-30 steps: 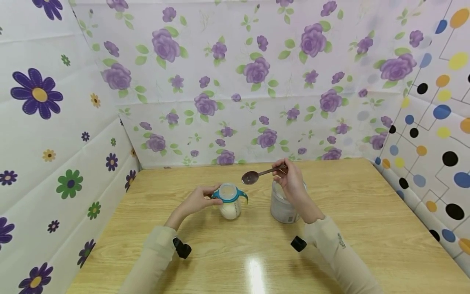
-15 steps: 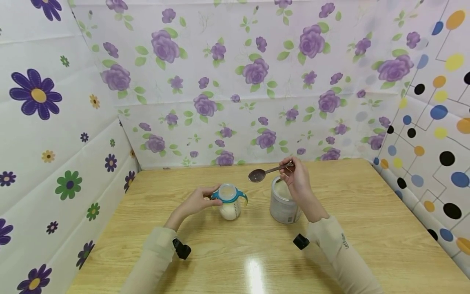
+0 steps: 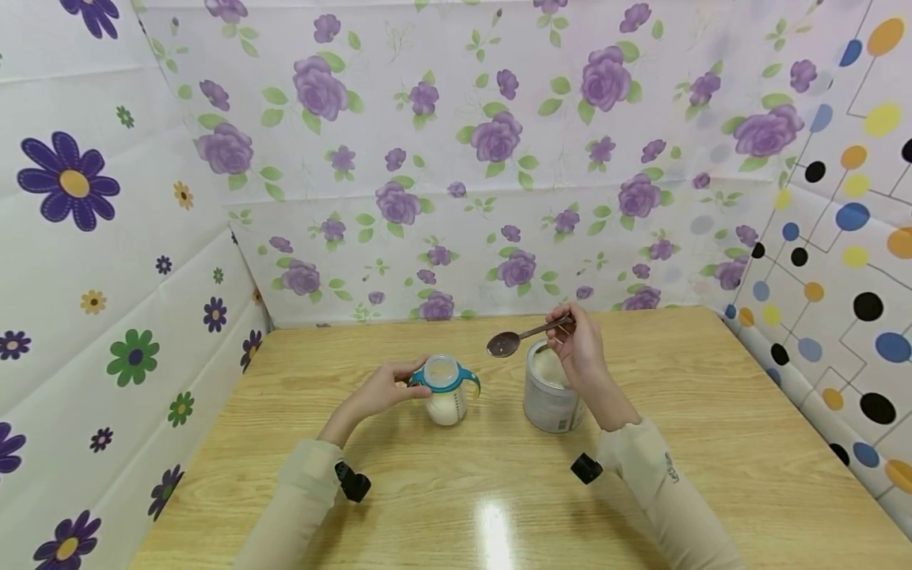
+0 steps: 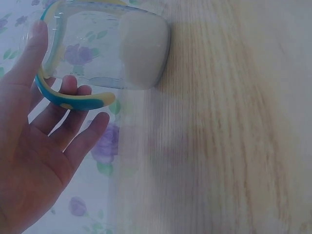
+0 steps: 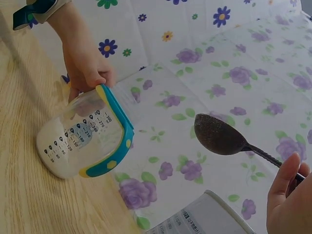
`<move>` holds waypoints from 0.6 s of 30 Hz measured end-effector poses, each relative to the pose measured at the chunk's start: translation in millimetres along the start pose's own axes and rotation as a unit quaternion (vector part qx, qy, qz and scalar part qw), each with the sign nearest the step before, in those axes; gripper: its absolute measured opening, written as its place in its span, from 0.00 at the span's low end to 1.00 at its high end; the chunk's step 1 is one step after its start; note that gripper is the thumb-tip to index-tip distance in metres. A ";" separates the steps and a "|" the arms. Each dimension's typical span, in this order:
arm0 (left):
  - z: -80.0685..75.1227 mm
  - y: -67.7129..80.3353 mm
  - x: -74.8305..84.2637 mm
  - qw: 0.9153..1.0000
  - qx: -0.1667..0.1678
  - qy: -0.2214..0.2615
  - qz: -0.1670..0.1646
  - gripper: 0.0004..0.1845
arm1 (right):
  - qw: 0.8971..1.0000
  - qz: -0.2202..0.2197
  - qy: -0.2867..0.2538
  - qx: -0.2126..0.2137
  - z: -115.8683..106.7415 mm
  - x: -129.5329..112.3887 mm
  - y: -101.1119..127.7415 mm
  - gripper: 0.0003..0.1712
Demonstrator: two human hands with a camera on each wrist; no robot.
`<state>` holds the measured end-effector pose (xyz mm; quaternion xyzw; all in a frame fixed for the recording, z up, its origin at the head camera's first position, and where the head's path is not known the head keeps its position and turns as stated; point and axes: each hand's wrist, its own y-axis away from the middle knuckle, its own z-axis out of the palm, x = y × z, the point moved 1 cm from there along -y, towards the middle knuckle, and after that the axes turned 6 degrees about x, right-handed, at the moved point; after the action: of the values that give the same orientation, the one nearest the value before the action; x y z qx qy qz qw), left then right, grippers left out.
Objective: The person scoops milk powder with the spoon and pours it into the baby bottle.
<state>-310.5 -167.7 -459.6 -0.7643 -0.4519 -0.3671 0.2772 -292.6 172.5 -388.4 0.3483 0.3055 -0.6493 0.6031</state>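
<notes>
The left hand point(image 3: 385, 389) clamps thumb and fingers on a blue-collared bottle point(image 3: 446, 408), which stands upright on the table point(image 3: 442, 491) within that grip. The right hand point(image 3: 583, 350) pinches a dark spoon point(image 3: 504, 343) by its handle, the bowl out left of the fingers. An open can point(image 3: 550, 407) stands below this hand; beyond both grips hangs floral cloth point(image 3: 456, 158).

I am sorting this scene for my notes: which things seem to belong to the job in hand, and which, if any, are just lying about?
Likely in the job:
bottle, held by the left hand
spoon, held by the right hand
open can

Only surroundings:
table
patterned sheets
wrist cameras, worn
</notes>
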 end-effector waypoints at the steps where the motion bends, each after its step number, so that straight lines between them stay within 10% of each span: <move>1: 0.0 0.1 0.0 1.000 0.001 -0.001 -0.001 0.39 | 1.000 0.000 0.000 0.000 0.1 -0.1 0.1 0.25; 18: -1.9 -0.2 0.9 1.000 -0.002 -0.021 0.006 0.39 | 1.000 -0.009 0.017 0.018 -3.3 -4.0 -0.3 0.26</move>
<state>-311.0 -168.5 -457.8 -0.7753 -0.4523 -0.3501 0.2678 -292.5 177.5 -386.9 0.3671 0.3068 -0.6542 0.5857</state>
